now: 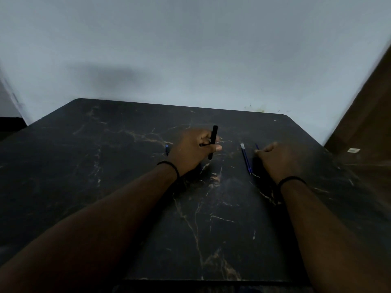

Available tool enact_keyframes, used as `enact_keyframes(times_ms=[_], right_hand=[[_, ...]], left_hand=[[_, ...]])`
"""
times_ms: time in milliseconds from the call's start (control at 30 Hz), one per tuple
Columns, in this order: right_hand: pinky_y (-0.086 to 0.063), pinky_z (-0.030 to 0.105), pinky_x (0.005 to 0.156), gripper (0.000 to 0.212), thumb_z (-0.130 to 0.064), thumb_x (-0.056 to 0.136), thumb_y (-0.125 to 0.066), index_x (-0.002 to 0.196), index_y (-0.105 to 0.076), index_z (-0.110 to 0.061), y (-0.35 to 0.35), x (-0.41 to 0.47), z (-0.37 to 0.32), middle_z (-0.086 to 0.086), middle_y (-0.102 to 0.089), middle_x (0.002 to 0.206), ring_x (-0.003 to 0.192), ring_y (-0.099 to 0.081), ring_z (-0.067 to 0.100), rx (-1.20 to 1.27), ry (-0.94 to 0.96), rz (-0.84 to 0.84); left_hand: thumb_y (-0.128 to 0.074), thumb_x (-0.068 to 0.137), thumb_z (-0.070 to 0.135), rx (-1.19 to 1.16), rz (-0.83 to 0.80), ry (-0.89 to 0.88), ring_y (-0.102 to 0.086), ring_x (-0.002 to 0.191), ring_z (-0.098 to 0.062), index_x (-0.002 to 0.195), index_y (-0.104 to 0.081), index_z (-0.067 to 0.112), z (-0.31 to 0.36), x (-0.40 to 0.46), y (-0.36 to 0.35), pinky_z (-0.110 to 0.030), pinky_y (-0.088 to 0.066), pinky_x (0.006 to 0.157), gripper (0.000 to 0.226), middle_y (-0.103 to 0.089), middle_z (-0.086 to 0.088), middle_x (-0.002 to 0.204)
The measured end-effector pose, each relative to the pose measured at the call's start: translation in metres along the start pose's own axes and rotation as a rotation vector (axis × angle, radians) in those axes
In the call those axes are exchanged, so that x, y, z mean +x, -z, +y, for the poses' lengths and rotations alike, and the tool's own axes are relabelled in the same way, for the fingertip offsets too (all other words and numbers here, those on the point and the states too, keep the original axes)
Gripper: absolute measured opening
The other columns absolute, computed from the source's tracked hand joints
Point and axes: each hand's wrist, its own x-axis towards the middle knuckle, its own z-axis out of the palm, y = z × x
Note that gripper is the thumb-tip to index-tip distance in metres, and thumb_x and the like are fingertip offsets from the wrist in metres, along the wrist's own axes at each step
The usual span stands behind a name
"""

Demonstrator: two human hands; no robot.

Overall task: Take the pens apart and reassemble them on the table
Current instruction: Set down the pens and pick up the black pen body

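Nearest the camera, two bare forearms reach out over the black marble-patterned table [211, 229] with its tan veins, each wrist wearing a thin black band. Farther out, the left hand [190, 151] is closed around a slim matte-black pen barrel [212, 142], pinched between thumb and forefinger and standing almost upright; a small blue piece [167, 149] peeks out just behind that hand, too hidden to identify. To the right, two thin blue ink refills [246, 158] lie side by side on the tabletop, and the right hand [277, 159], curled loosely with its fingertips at the surface, seems to be pinching another thin blue part [256, 146]; whether it truly grips it I cannot tell.

The likely trouble is the dim light and dark surface: black parts set down could vanish against it. The round refills may roll if the right hand nudges them, and the barrel's light pinch could slip.
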Motion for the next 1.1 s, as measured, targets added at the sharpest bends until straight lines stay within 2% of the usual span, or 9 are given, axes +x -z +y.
enact_keyframes(times_ms=[100, 200, 433, 500, 600, 700, 833, 967, 1100], right_hand=[[-0.054, 0.037, 0.07, 0.026, -0.028, 0.086, -0.067, 0.071, -0.069, -0.007, -0.003, 0.002, -0.001, 0.015, -0.069, 0.073, 0.071, -0.065, 0.031, -0.082, -0.002, 0.022], [-0.055, 0.039, 0.071, 0.026, -0.031, 0.082, -0.067, 0.064, -0.063, -0.012, -0.007, 0.004, 0.0, 0.013, -0.067, 0.072, 0.073, -0.066, 0.033, -0.08, -0.014, 0.025], [-0.052, 0.032, 0.053, 0.035, -0.034, 0.076, -0.065, 0.055, -0.066, -0.006, -0.011, 0.011, 0.004, 0.011, -0.062, 0.052, 0.052, -0.063, 0.03, -0.115, 0.015, 0.021], [-0.049, 0.032, 0.052, 0.036, -0.033, 0.077, -0.065, 0.054, -0.065, -0.005, -0.012, 0.012, 0.004, 0.012, -0.061, 0.051, 0.051, -0.062, 0.03, -0.102, 0.009, 0.009], [-0.054, 0.037, 0.055, 0.035, -0.033, 0.075, -0.064, 0.053, -0.064, -0.005, -0.015, 0.013, 0.004, 0.011, -0.061, 0.05, 0.051, -0.062, 0.032, -0.088, 0.008, 0.002], [-0.054, 0.038, 0.057, 0.033, -0.034, 0.075, -0.061, 0.058, -0.066, -0.006, -0.015, 0.014, 0.004, 0.011, -0.062, 0.054, 0.056, -0.064, 0.033, -0.114, -0.003, -0.015], [-0.046, 0.031, 0.054, 0.035, -0.038, 0.08, -0.061, 0.064, -0.065, -0.007, -0.016, 0.015, 0.005, 0.01, -0.062, 0.06, 0.061, -0.064, 0.032, -0.134, -0.007, -0.008], [-0.052, 0.036, 0.063, 0.036, -0.043, 0.076, -0.057, 0.071, -0.067, -0.009, -0.016, 0.015, 0.004, 0.011, -0.065, 0.071, 0.07, -0.065, 0.035, -0.148, -0.019, 0.001], [-0.048, 0.033, 0.06, 0.035, -0.041, 0.078, -0.055, 0.066, -0.062, -0.009, -0.018, 0.016, 0.005, 0.015, -0.066, 0.072, 0.07, -0.066, 0.037, -0.18, -0.015, 0.005]], left_hand=[[-0.077, 0.081, 0.025, -0.006, 0.02, -0.016, -0.072, 0.088, -0.016, 0.09, -0.065, 0.033, -0.004, 0.001, 0.0, -0.045, -0.057, 0.089, 0.016, -0.075, 0.001, 0.091], [-0.078, 0.081, 0.027, -0.009, 0.021, -0.026, -0.073, 0.087, -0.015, 0.089, -0.066, 0.033, -0.006, 0.001, 0.0, -0.045, -0.058, 0.088, 0.016, -0.075, 0.002, 0.09], [-0.075, 0.084, 0.022, -0.013, 0.005, -0.026, -0.072, 0.085, -0.013, 0.093, -0.068, 0.023, -0.003, 0.0, -0.003, -0.04, -0.058, 0.088, 0.011, -0.074, 0.003, 0.089], [-0.075, 0.084, 0.022, -0.006, 0.013, -0.029, -0.072, 0.083, -0.012, 0.095, -0.069, 0.02, -0.003, 0.0, -0.003, -0.038, -0.058, 0.087, 0.013, -0.074, 0.004, 0.087], [-0.075, 0.084, 0.023, 0.003, 0.012, -0.017, -0.073, 0.085, -0.013, 0.096, -0.069, 0.018, -0.004, 0.0, -0.003, -0.039, -0.058, 0.087, 0.014, -0.075, 0.0, 0.09], [-0.075, 0.084, 0.024, 0.012, 0.013, -0.018, -0.073, 0.085, -0.013, 0.095, -0.069, 0.02, -0.004, 0.0, -0.003, -0.04, -0.058, 0.087, 0.014, -0.075, 0.0, 0.091], [-0.075, 0.084, 0.024, 0.024, 0.024, -0.036, -0.073, 0.08, -0.011, 0.096, -0.07, 0.017, -0.004, 0.0, -0.003, -0.039, -0.059, 0.085, 0.015, -0.075, 0.002, 0.087], [-0.075, 0.084, 0.023, 0.001, 0.022, -0.026, -0.073, 0.082, -0.014, 0.092, -0.069, 0.02, -0.006, 0.0, -0.003, -0.042, -0.058, 0.086, 0.011, -0.076, -0.001, 0.088], [-0.076, 0.083, 0.024, 0.009, 0.028, -0.032, -0.073, 0.082, -0.014, 0.093, -0.07, 0.019, -0.008, 0.001, -0.003, -0.044, -0.059, 0.085, 0.012, -0.076, 0.0, 0.087]])
